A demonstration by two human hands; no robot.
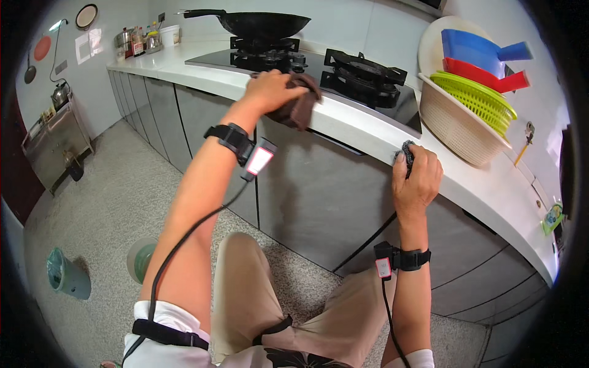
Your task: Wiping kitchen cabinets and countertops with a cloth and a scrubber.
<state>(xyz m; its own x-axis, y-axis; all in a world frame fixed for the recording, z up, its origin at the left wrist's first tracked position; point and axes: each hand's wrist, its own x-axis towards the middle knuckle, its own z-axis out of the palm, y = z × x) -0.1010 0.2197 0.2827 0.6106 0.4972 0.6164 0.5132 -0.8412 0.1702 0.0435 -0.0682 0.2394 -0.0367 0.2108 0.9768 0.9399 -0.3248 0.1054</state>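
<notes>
My left hand grips a bunched dark brown cloth at the front edge of the white countertop. The cloth hangs over the edge, just in front of the black glass gas hob. Farther right, my right hand holds a dark grey scouring pad at the counter edge, near the hob's right front corner. Part of the pad is hidden by my fingers. A black wok sits on the left burner, and the right burner carries only its pan support.
A beige plastic basket holding a green colander, with red and blue scoops above, stands right of the hob. Bottles and pots are at the counter's far left. A bin and a bucket stand on the floor.
</notes>
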